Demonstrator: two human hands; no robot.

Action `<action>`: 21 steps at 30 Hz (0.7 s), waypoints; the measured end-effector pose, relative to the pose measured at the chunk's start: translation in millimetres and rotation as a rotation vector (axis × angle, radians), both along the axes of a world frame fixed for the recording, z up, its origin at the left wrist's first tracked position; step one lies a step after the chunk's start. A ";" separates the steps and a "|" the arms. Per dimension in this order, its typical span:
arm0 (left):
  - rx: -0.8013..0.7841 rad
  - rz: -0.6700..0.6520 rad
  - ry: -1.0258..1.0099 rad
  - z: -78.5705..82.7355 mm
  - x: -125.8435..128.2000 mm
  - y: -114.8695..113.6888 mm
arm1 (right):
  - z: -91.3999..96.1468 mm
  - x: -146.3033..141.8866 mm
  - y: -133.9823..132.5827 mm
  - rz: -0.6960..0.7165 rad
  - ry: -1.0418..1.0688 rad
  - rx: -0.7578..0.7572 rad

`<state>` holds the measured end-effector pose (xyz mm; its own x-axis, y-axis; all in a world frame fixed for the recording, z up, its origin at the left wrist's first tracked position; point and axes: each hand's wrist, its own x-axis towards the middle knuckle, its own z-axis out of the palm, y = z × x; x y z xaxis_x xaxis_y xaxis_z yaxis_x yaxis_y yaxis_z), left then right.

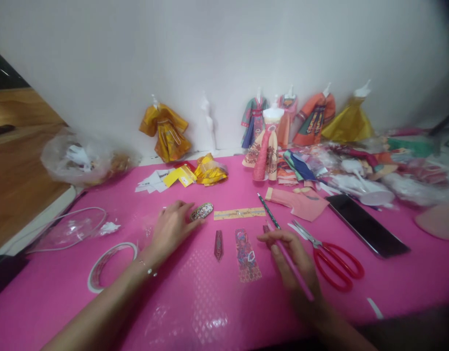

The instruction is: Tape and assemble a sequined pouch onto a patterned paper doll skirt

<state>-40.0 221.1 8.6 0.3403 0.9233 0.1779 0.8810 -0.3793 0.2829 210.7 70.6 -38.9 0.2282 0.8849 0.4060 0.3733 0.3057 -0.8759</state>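
Note:
My left hand [175, 224] rests on the mat, its thumb and forefinger on either side of a small oval dish [201, 211] of multicoloured bits. A pink pencil-like stick [292, 268] is held in the fingers of my right hand [292, 258]. Its tip is by a small dark patterned piece [266, 227], partly hidden by that hand. Between the hands lie a pointed maroon strip [218, 246], a wide patterned strip [247, 256] with a pale ring-shaped trim, and a long beige strip [239, 213]. A dark patterned pencil [269, 210] lies just beyond my right hand.
Red-handled scissors [337, 263] and a black phone [368, 226] lie right, near a pink garment piece [299, 202]. A tape roll [111, 265] is at left. Dressed doll forms [270, 146] stand along the wall beside heaped fabrics and plastic bags [359, 180].

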 end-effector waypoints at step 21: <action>-0.315 -0.280 -0.346 2.0 73.1 -85.7 | -7.8 -7.9 8.2 0.132 -0.614 0.247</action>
<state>33.1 135.4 10.6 0.5516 0.8325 0.0526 0.5934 -0.4359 0.6766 202.8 78.8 -46.7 -0.2118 0.7543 0.6214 0.7270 0.5466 -0.4156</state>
